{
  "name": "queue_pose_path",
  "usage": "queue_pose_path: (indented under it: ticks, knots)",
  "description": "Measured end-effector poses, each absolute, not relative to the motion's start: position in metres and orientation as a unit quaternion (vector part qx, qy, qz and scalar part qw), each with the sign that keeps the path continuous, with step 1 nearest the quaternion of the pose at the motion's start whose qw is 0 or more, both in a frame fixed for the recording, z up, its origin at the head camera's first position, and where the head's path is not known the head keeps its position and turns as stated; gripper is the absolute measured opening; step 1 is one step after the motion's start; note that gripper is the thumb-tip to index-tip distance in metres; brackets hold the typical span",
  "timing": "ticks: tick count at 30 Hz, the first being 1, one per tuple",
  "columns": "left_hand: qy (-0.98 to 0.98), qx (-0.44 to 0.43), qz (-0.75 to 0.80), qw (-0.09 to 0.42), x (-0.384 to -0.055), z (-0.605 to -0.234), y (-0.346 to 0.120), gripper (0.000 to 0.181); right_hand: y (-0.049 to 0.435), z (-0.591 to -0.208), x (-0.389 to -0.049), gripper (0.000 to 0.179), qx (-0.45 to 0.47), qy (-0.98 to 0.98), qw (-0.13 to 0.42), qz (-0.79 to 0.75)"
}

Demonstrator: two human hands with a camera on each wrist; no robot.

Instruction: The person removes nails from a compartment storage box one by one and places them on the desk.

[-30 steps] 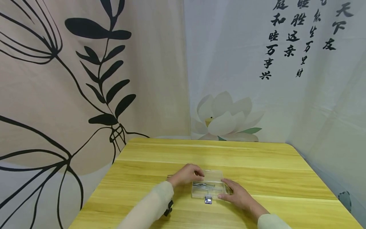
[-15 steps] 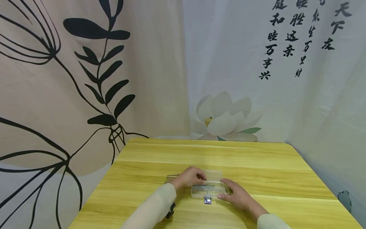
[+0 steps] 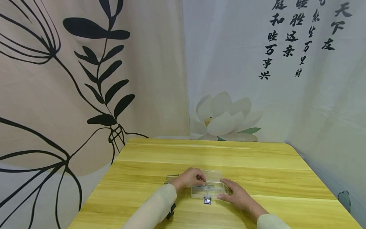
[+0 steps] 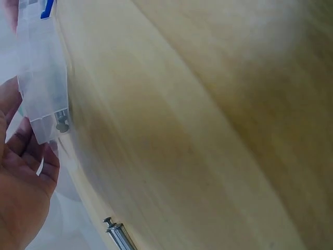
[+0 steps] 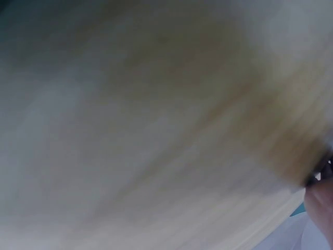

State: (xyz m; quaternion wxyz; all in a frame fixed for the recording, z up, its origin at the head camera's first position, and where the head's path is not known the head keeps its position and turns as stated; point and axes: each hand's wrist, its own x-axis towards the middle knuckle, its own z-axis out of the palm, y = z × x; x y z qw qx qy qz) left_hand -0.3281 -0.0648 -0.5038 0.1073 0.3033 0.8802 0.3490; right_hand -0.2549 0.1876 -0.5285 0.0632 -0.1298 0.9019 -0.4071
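Box point(image 3: 197, 193) of clear plastic is gripped by the wide-spread right hand point(image 3: 236, 193); the curled left hand point(image 3: 188, 177), its hold unclear, has been lowered toward slim metal rods point(image 3: 210, 186).

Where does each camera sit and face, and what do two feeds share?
Head: on the head, facing forward and down over the table; left grip, right grip and sleeves show.
Left wrist: on that wrist, facing the clear box and metal pieces; left grip at its left edge.
Right wrist: on that wrist, facing mostly blurred table; part of a finger at lower right.
Head and left wrist share the clear box.
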Motion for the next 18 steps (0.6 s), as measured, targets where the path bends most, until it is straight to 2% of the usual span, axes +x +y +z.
queue_pose_path:
  ticks: [18]
  knots:
    - [0.889, 0.315, 0.317, 0.097, -0.3313, -0.5111, -0.0665, 0.005, 0.1883, -0.5313, -0.2565, 0.080, -0.124, 0.910, 0.058, -0.392]
